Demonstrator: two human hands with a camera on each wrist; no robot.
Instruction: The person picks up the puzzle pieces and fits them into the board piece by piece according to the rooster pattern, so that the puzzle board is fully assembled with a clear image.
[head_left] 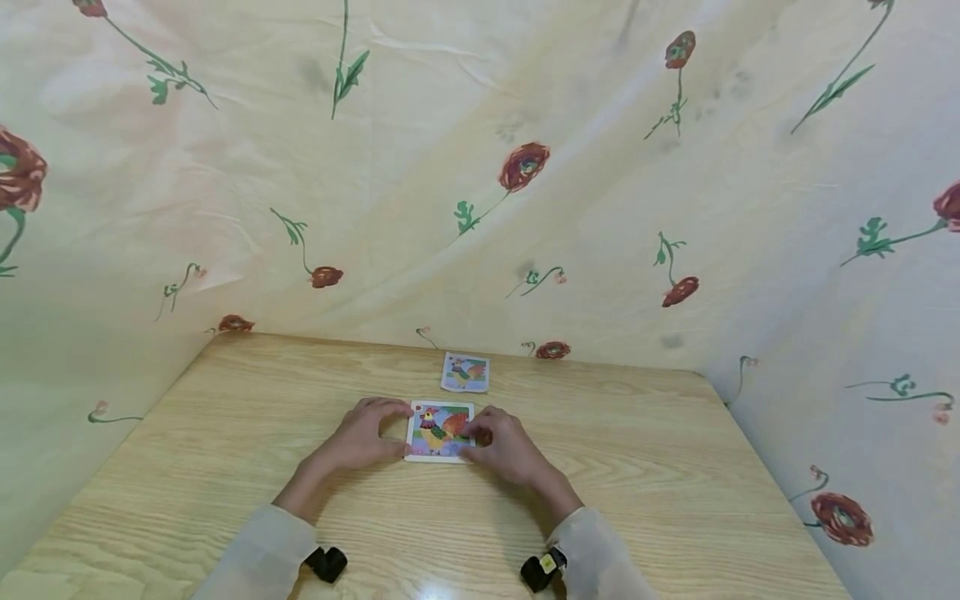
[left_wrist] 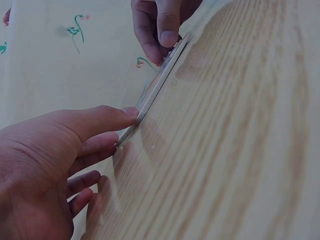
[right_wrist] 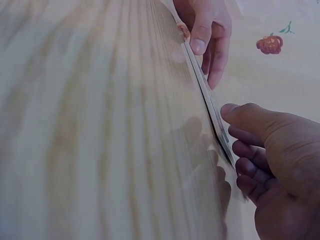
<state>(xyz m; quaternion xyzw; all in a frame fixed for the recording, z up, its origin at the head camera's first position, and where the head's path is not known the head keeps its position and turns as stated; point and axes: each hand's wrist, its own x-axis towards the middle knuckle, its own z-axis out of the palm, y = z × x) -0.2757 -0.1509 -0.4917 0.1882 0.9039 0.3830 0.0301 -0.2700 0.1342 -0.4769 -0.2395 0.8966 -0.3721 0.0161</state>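
A rooster picture puzzle in a white frame lies on the wooden table, in the middle of the head view. My left hand grips its left side, with index finger at the far corner and thumb at the near one. In the left wrist view this thumb touches the frame's edge. On the other side my right hand curls round the right edge, its fingertips over the picture. The right wrist view shows the right thumb by the puzzle's edge, fingers bent beneath it. Whether a loose piece is between these fingers is hidden.
Just beyond the puzzle lies a small card with the same rooster picture. The light wooden table meets a flowered cloth at the back and at both sides.
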